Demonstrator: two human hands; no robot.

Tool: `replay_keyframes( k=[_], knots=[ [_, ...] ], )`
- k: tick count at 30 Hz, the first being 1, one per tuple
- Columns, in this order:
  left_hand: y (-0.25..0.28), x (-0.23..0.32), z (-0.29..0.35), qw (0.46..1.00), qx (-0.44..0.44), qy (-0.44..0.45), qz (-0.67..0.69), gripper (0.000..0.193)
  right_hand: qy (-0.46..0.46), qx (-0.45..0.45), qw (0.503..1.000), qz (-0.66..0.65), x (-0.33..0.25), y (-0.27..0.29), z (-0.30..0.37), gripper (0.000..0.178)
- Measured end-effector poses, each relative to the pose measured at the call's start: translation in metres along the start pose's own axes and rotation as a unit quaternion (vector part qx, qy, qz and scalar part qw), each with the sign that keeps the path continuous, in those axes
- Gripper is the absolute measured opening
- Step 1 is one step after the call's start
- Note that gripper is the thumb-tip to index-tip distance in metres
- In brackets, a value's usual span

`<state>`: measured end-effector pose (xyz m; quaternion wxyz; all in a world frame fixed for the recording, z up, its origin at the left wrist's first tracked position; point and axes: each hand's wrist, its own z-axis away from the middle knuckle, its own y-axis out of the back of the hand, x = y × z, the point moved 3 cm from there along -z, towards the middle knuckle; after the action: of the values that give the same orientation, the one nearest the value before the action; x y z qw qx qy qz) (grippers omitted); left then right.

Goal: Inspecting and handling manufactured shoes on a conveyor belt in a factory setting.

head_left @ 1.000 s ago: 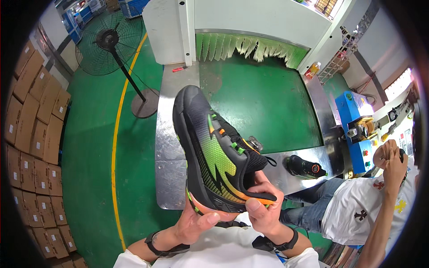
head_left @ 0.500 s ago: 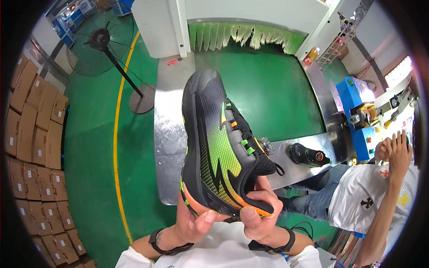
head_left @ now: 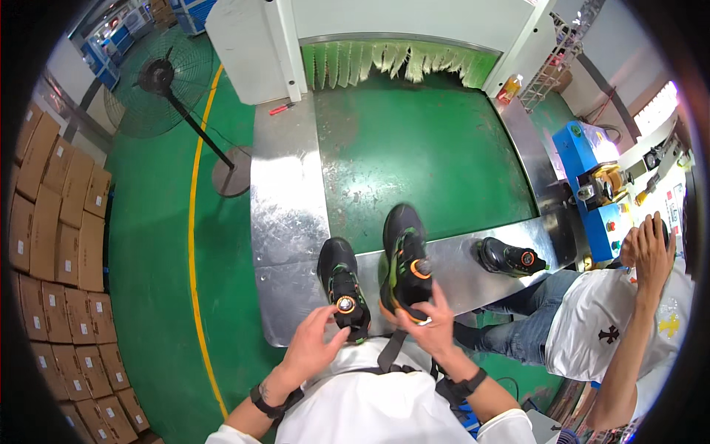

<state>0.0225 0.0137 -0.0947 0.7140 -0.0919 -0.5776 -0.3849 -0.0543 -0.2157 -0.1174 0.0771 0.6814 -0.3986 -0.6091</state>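
Two black sneakers with green and orange accents and round lacing dials are in front of me, toes pointing away. The left sneaker (head_left: 339, 275) stands on the metal table edge. My left hand (head_left: 314, 344) is at its heel, thumb and fingers apart; whether they touch it is hard to tell. The right sneaker (head_left: 404, 248) has its toe over the green surface. My right hand (head_left: 433, 325) grips it at the heel, thumb on one side and fingers on the other. Whether its sole touches the table I cannot tell.
A third black sneaker (head_left: 510, 256) lies on the metal ledge (head_left: 462, 277) to the right. Beyond the green belt (head_left: 421, 163) hang bristly strips (head_left: 399, 63). A red-handled tool (head_left: 282, 109) lies far left. A co-worker (head_left: 592, 318) works beside a blue machine (head_left: 592, 159). Cartons (head_left: 66, 244) and a fan (head_left: 157, 76) stand left.
The sneaker both hands held up close is lowered to the table edge. Two sneakers now show side by side. My left hand has moved to the left one and opened.
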Motion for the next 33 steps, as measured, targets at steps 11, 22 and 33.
replay_keyframes(
  k=[11,22,33],
  knots=[
    [-0.029,-0.069,-0.055,0.917,-0.017,-0.197,-0.347,0.069,-0.172,-0.316,0.926,0.113,0.036,-0.068,0.031,0.065],
    [-0.017,-0.048,-0.085,0.926,0.0,-0.307,-0.221,0.032,-0.27,-0.226,0.916,0.194,0.014,-0.07,0.002,0.052],
    [-0.027,0.083,-0.05,0.993,-0.098,-0.064,0.003,0.034,-0.215,-0.44,0.856,0.167,-0.04,0.065,-0.036,0.035]
  ],
)
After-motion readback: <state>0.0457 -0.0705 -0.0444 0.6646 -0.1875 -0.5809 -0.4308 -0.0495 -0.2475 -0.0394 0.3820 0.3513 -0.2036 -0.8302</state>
